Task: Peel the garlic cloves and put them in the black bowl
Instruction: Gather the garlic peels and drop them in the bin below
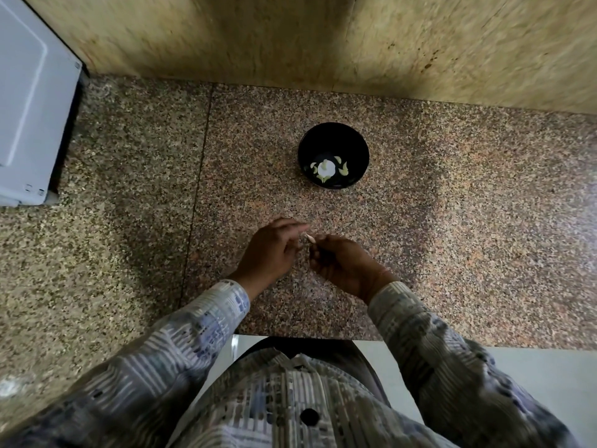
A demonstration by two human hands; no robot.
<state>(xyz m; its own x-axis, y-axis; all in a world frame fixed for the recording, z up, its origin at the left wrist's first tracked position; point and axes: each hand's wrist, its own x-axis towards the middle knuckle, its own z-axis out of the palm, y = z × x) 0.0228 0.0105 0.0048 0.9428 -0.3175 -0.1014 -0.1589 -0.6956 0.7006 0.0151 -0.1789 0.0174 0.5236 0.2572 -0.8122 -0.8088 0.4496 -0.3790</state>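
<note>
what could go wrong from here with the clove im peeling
1. The garlic clove is small and pinched only at the fingertips of the left hand and right hand. It might slip and be hard to spot on the speckled counter.
2. The black bowl sits apart, farther back, so a tossed clove could miss it.
3. Loose skin could end up among the peeled cloves in the bowl.
</note>
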